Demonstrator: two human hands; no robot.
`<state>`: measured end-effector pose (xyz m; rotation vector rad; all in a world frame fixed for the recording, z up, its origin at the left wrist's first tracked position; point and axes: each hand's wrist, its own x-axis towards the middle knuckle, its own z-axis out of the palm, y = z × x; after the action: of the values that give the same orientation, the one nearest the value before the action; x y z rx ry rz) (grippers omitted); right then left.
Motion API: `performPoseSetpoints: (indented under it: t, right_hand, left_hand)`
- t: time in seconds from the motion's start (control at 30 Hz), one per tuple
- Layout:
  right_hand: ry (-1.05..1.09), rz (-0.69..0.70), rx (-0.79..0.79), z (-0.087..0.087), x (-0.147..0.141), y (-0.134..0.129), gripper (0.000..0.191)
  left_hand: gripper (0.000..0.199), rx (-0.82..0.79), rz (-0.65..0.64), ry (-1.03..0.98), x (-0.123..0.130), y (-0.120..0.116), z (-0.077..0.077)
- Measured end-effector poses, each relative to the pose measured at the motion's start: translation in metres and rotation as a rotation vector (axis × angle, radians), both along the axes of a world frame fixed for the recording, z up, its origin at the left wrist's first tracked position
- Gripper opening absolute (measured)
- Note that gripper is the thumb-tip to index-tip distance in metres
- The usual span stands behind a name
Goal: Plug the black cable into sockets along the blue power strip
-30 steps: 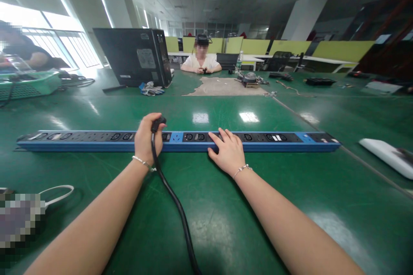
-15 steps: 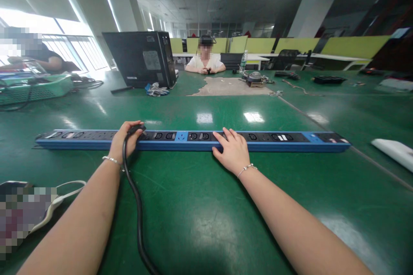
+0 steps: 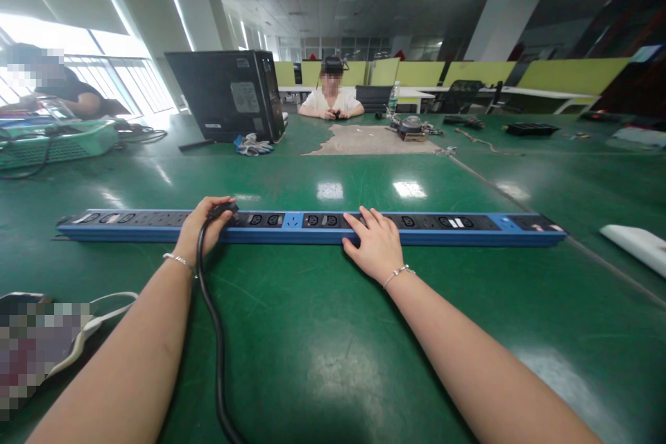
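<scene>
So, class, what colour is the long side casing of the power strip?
The power strip's side casing is blue, clearest in the head view.

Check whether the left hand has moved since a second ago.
Yes. The left hand has shifted left along the blue power strip, farther from its middle blue socket.

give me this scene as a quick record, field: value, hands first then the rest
left hand: gripping a black plug at the strip
plug seated: cannot tell, partly hidden by the fingers
right hand: spread, resting on the strip, right of its middle
strip: long, blue-edged, lying crosswise on the green table
cable: black, running from the plug toward the near edge
behind, left: black case, gloves in front, green basket farther left
</scene>
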<state>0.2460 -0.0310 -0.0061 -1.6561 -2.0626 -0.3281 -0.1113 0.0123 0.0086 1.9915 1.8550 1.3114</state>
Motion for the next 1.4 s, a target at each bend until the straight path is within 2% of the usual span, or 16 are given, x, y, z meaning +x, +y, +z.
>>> performPoseSetpoints:
  t: [0.3,0.53,0.7,0.9,1.13,1.4]
  right_hand:
    - [-0.001,0.003,0.000,0.000,0.000,0.000,0.047]
    - [0.006,0.005,-0.002,0.001,0.000,-0.001,0.048]
    - [0.011,0.008,-0.003,0.001,0.000,-0.001,0.048]
    - [0.007,0.006,-0.004,0.001,0.000,0.000,0.048]
    - [0.000,0.002,0.001,0.000,0.000,0.000,0.048]
    - [-0.009,0.007,-0.002,0.000,0.000,0.001,0.048]
  left_hand:
    - [0.033,-0.009,0.065,0.019,0.001,0.000,-0.001]
    - [0.034,0.006,0.032,0.093,0.006,-0.006,0.007]
    - [0.037,-0.023,-0.042,0.112,0.003,-0.006,0.008]
    - [0.040,-0.067,-0.037,0.227,0.005,-0.010,0.011]
    - [0.040,0.003,-0.082,0.260,0.007,-0.008,0.002]
    - [0.041,0.047,-0.075,0.283,0.009,-0.016,-0.003]
